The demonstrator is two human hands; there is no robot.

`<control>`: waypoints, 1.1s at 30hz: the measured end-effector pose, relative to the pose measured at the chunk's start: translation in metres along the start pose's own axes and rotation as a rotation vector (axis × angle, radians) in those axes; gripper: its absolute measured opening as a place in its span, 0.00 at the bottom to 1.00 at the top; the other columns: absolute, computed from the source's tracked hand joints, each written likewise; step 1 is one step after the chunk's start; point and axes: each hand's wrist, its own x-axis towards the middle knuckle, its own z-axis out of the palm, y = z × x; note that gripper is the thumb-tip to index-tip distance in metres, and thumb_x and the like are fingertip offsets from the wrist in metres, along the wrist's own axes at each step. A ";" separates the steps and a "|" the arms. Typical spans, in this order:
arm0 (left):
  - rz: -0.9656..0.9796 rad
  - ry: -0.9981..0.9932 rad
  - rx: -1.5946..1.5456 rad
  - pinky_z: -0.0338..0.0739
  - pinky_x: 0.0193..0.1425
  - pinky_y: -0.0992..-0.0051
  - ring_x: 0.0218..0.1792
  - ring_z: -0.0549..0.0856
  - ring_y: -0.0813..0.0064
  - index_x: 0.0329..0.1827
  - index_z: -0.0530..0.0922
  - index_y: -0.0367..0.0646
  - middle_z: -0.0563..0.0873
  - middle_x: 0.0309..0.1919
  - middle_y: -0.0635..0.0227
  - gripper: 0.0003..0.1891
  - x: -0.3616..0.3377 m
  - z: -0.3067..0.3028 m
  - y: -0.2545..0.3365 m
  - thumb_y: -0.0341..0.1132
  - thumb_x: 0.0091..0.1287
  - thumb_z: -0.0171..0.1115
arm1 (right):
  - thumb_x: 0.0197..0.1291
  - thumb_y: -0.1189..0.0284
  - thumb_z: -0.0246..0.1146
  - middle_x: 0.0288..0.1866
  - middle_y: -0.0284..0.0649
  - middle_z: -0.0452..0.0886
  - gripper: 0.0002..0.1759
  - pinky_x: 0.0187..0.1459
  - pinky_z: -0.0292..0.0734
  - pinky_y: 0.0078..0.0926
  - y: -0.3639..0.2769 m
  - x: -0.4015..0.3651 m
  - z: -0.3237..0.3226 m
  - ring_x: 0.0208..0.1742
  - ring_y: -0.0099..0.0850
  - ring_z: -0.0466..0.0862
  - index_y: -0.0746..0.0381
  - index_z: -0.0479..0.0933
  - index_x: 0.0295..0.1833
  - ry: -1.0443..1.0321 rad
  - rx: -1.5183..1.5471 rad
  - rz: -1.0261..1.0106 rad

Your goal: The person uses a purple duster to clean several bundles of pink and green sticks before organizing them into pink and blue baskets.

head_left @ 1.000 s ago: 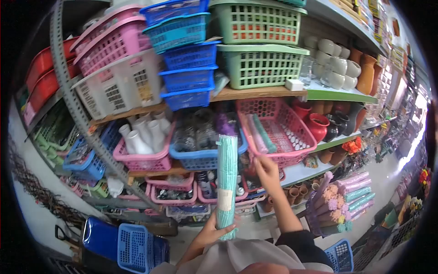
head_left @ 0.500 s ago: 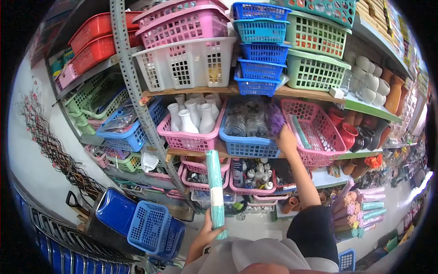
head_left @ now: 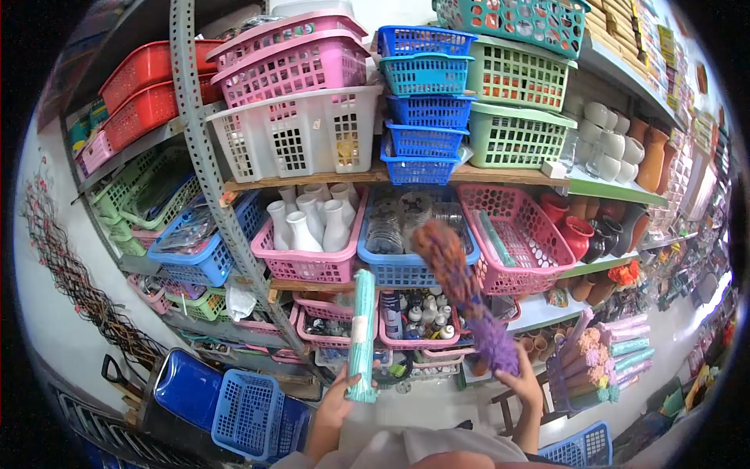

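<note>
My left hand (head_left: 336, 402) is closed around the lower end of a slim teal bundle (head_left: 362, 366) with a white label band, held upright. My right hand (head_left: 525, 384) grips the purple end of a long, fluffy bunch (head_left: 467, 301), purple below and orange-brown toward its blurred tip. That bunch slants up to the left, its tip overlapping a blue basket (head_left: 410, 271) of clear plastic pieces. To the right of this basket is a pink basket (head_left: 519, 273) with another teal bundle (head_left: 494, 237) lying inside.
White vases (head_left: 301, 232) stand in a pink basket at the left. Stacked baskets (head_left: 305, 129) fill the shelf above. A metal post (head_left: 226, 187) rises at the left. More pastel bundles (head_left: 598, 363) stand at the lower right, and blue trays (head_left: 187, 387) lie lower left.
My right hand has drawn the purple and orange-brown bunch out of the blue basket, down toward me. My left hand still holds the teal bundle, slightly lower and further left.
</note>
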 end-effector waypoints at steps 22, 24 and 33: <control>-0.266 -0.418 -0.851 0.64 0.33 0.78 0.20 0.70 0.85 0.57 0.64 0.39 0.68 0.33 0.73 0.25 -0.016 -0.023 -0.040 0.47 0.63 0.53 | 0.52 0.70 0.67 0.33 0.32 0.82 0.16 0.40 0.72 0.20 0.024 0.043 0.013 0.34 0.18 0.75 0.66 0.79 0.45 -0.557 -0.194 0.145; -0.253 -0.452 -0.876 0.63 0.35 0.77 0.21 0.69 0.84 0.57 0.65 0.39 0.67 0.34 0.73 0.24 -0.015 -0.020 -0.043 0.47 0.63 0.50 | 0.54 0.71 0.66 0.33 0.31 0.81 0.14 0.40 0.71 0.19 0.030 0.050 0.018 0.34 0.18 0.75 0.66 0.79 0.44 -0.317 -0.106 0.113; -0.291 -0.442 -0.338 0.72 0.38 0.70 0.32 0.78 0.68 0.54 0.68 0.32 0.77 0.42 0.57 0.28 -0.005 -0.028 -0.022 0.47 0.58 0.58 | 0.51 0.73 0.68 0.32 0.32 0.82 0.14 0.39 0.71 0.20 0.024 0.048 0.010 0.34 0.17 0.74 0.67 0.79 0.43 -0.663 -0.188 0.056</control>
